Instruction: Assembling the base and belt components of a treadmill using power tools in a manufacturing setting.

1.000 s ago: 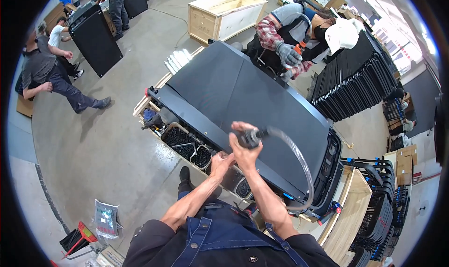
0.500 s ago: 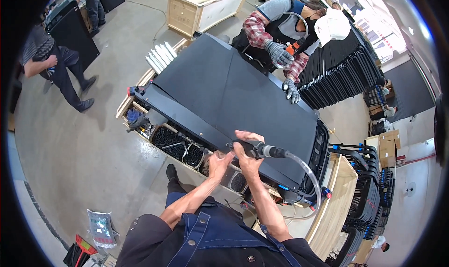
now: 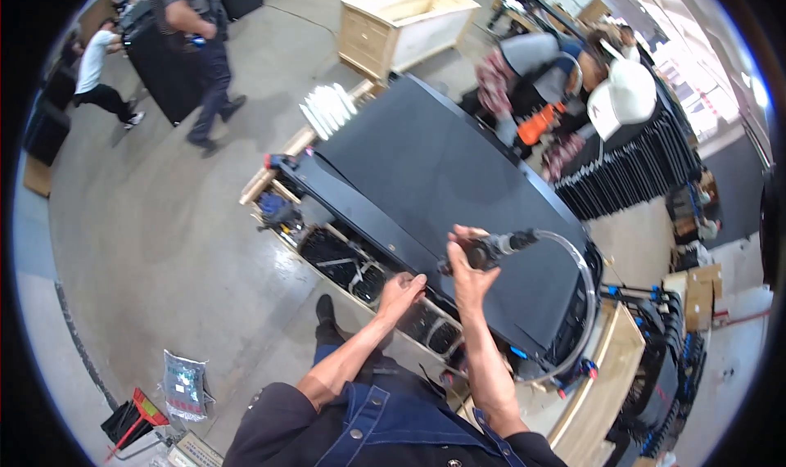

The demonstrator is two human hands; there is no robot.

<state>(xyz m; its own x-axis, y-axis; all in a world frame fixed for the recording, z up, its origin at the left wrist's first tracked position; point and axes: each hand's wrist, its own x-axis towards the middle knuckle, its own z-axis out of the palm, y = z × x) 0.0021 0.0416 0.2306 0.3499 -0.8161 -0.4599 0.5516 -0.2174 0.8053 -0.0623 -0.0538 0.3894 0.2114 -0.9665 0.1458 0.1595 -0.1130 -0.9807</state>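
A large dark grey flat panel assembly (image 3: 393, 156) lies on a wooden-framed bench in front of me. My right hand (image 3: 470, 280) is closed round a black air screwdriver (image 3: 485, 252), held over the panel's near part. A clear air hose (image 3: 591, 303) curves from the tool's back end to the right and down. My left hand (image 3: 401, 295) is at the panel's near edge, left of the tool, its thumb and fingers pinched together. Whatever the pinch holds is too small to make out. Below the edge stand bins of small black parts (image 3: 327, 250).
Across the panel, a co-worker in a white cap (image 3: 626, 99) bends over with an orange tool (image 3: 540, 125). Stacked black panels (image 3: 630, 168) stand behind. A wooden crate (image 3: 393, 37) is at the back, a wooden box (image 3: 602, 369) at right. A person walks at left.
My hands have moved apart, the right one with the screwdriver away from the left. The co-worker leans lower with the orange tool. My view has shifted, moving the scene rightward in the picture.
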